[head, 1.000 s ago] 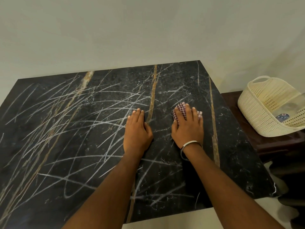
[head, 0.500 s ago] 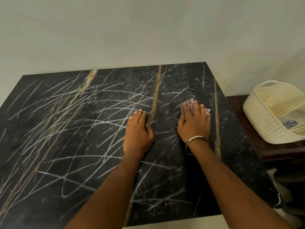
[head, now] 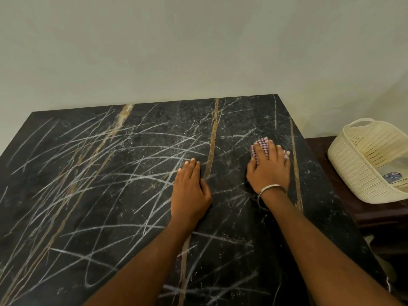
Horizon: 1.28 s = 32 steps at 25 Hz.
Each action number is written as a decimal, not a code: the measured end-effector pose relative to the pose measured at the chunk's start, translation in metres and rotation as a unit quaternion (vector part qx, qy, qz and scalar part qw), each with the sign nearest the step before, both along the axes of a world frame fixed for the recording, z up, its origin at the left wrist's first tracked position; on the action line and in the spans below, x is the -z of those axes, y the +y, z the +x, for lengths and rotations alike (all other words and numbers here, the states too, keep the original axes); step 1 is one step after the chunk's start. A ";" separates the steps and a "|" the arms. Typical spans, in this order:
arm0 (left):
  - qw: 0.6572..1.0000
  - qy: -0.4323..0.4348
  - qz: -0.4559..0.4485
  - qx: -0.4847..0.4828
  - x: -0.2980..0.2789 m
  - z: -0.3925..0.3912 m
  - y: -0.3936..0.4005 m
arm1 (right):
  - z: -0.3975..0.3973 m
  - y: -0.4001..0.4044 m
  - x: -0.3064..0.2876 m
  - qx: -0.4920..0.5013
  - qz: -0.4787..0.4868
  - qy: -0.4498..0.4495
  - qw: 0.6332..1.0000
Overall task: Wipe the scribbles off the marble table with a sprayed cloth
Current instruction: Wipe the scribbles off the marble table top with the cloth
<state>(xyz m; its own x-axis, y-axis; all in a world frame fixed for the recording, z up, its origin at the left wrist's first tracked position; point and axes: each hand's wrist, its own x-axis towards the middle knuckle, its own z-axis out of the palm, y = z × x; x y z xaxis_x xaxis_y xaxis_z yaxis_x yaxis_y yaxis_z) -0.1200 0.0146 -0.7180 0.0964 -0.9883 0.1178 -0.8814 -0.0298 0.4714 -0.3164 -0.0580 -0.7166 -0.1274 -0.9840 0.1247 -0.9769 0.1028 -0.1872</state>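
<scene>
Under the right hand: checked cloth, pressed flat by straight fingers onto the marble table. Left hand rests flat alongside, apart, holding nothing. White scribbles spread left of both hands.

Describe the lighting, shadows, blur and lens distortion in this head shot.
Head view: dim, soft, even light, no glare on the marble table; faint shadows under the left hand and the right hand pressing the checked cloth; wide-angle bend in the table edges; the basket and scribbles look slightly soft.
</scene>
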 end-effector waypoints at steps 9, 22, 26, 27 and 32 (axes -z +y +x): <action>0.999 0.002 0.012 0.041 -0.002 0.017 -0.089 | -0.011 -0.040 0.003 -0.011 0.026 0.010 1.000; 0.998 -0.009 -0.025 0.055 0.008 0.038 -0.166 | -0.009 -0.070 0.003 0.006 0.023 0.007 1.000; 0.998 -0.014 -0.032 0.048 0.011 0.036 -0.165 | 0.031 -0.071 0.004 -0.008 0.004 0.006 1.000; 0.998 -0.018 -0.031 0.048 0.010 0.036 -0.164 | 0.043 -0.067 0.005 -0.039 0.001 0.004 0.999; 0.998 -0.042 -0.007 0.050 0.012 0.040 -0.165 | 0.017 -0.079 0.006 -0.056 0.015 0.010 0.998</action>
